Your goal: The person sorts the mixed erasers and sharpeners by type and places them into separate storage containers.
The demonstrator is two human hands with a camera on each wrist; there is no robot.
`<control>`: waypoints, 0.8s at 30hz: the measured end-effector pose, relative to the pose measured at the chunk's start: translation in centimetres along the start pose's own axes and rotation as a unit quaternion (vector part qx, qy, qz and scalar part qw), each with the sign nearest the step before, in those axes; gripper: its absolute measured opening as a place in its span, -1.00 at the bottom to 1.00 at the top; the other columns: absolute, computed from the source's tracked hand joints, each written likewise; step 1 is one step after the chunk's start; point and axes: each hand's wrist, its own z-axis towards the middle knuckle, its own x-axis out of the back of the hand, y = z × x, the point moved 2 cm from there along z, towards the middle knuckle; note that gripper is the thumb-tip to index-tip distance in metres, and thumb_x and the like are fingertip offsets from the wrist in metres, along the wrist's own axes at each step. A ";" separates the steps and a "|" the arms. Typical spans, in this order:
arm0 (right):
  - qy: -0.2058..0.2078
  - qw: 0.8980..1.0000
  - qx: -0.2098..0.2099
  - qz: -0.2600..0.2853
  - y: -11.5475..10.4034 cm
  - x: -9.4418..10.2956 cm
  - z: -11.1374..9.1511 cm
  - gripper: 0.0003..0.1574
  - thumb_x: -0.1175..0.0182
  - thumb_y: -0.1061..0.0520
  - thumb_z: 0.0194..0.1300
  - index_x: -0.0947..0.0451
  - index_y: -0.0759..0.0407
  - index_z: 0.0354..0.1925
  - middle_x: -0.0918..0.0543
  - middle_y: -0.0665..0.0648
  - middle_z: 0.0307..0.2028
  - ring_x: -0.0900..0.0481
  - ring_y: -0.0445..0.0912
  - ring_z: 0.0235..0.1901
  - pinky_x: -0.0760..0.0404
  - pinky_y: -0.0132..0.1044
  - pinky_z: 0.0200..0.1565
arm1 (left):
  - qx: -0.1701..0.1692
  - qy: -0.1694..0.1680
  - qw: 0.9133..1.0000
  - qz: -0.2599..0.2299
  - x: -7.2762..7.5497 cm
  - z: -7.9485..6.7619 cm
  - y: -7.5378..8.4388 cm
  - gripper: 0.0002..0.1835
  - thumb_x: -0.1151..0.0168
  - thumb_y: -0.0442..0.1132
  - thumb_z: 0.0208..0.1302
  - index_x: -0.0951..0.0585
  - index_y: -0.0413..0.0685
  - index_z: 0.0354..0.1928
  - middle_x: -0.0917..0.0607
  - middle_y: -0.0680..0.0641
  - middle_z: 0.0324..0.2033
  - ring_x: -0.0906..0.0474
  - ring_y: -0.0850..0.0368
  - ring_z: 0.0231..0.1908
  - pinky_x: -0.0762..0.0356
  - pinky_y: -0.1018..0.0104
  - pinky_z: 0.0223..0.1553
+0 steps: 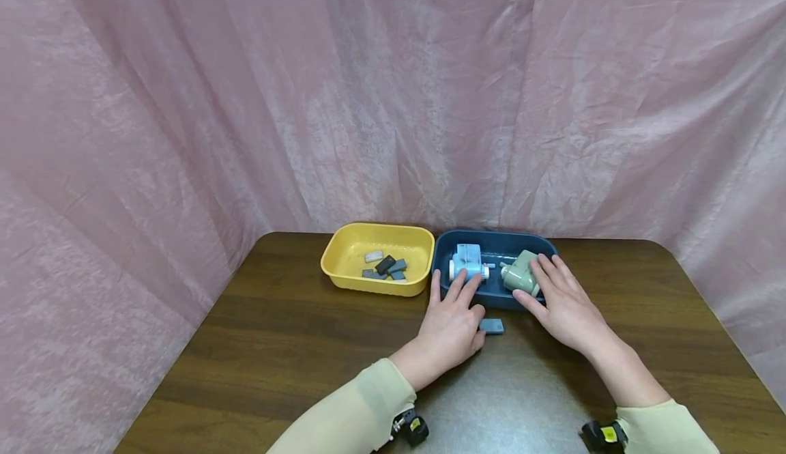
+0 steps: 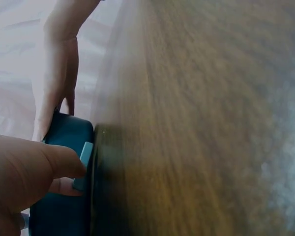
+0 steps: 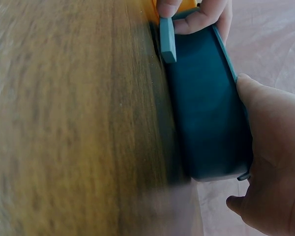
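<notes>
My left hand (image 1: 451, 324) pinches a flat blue-grey rectangular block (image 1: 492, 326) between thumb and a finger, low in front of the dark blue basin (image 1: 491, 300). Its other fingers stretch forward over the basin's near rim. In both wrist views the block (image 2: 83, 164) stands out past the fingertips against the basin wall. My right hand (image 1: 568, 307) lies over the basin's right end with long, spread fingers; its thumb meets the near rim. Under those fingers is a sage green boxy item (image 1: 519, 273) with a small spout-like end. A light blue boxy item (image 1: 469, 260) with white knobs sits left of it.
Left of the basin, close beside it, stands a yellow basin (image 1: 340, 278) holding several small grey, black and white blocks (image 1: 385, 265). Both stand near the far edge of the brown wooden table (image 1: 276, 345). A pink curtain (image 1: 393, 99) hangs behind.
</notes>
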 end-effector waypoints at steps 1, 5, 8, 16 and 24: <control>0.000 1.000 0.000 0.000 0.0 0.0 0.0 0.17 -0.03 -0.43 0.70 -0.01 0.40 0.73 0.00 0.53 0.70 0.26 0.40 0.72 0.05 0.40 0.60 | 0.000 0.001 1.000 0.000 0.1 0.0 0.0 -0.71 -0.49 0.19 0.42 -0.86 0.24 -0.02 -0.30 -0.11 0.68 -0.12 -0.21 0.68 0.01 -0.54 0.56; 0.001 1.000 -0.001 0.001 0.1 0.0 0.0 0.17 -0.03 -0.43 0.70 -0.01 0.39 0.73 0.00 0.53 0.70 0.26 0.40 0.72 0.06 0.40 0.60 | -0.004 0.010 1.000 -0.003 0.5 -0.3 -0.1 -0.73 -0.49 0.17 0.40 -0.85 0.23 -0.05 -0.31 -0.12 0.67 -0.13 -0.22 0.68 0.00 -0.54 0.55; 0.002 1.000 0.000 0.000 0.1 0.0 0.0 0.17 -0.04 -0.43 0.70 -0.01 0.40 0.73 0.00 0.53 0.70 0.26 0.40 0.72 0.05 0.41 0.60 | -0.006 0.015 1.000 -0.011 0.7 -0.5 -0.2 -0.73 -0.49 0.15 0.40 -0.85 0.22 -0.05 -0.31 -0.12 0.67 -0.12 -0.22 0.68 0.02 -0.54 0.56; 0.003 1.000 0.001 -0.002 0.2 0.0 0.0 0.17 -0.04 -0.43 0.69 -0.02 0.41 0.73 -0.01 0.53 0.69 0.25 0.41 0.71 0.05 0.41 0.60 | -0.003 0.016 1.000 -0.024 1.5 -0.6 -0.6 -0.69 -0.48 0.17 0.42 -0.85 0.18 -0.01 -0.30 -0.12 0.68 -0.10 -0.21 0.69 0.04 -0.53 0.57; 0.003 1.000 0.002 -0.002 0.2 -0.1 0.1 0.18 -0.04 -0.43 0.69 -0.03 0.42 0.72 -0.01 0.54 0.69 0.24 0.42 0.71 0.03 0.42 0.59 | 0.001 0.026 0.999 -0.036 2.2 -0.8 -0.9 -0.67 -0.47 0.15 0.44 -0.84 0.10 0.00 -0.29 -0.13 0.69 -0.10 -0.23 0.69 0.08 -0.53 0.58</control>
